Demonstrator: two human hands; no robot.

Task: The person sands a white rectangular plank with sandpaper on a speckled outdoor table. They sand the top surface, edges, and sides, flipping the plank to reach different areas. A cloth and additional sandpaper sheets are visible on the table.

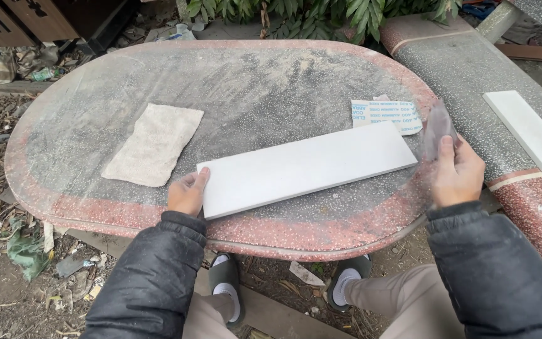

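A long white board [305,168] lies flat on an oval speckled stone table [252,81], slanting up to the right. My left hand [187,193] rests against the board's near left end, fingers on its edge. My right hand [456,172] is raised just past the board's right end and pinches a small folded piece of greyish-brown sandpaper [438,127]. Both arms wear a dark puffy jacket.
A beige cloth [155,143] lies on the table's left half. A sheet of sandpaper [387,114], printed backing up, sits behind the board's right end. A second white board [534,139] rests on a stone bench at the right. Leaves and litter surround the table.
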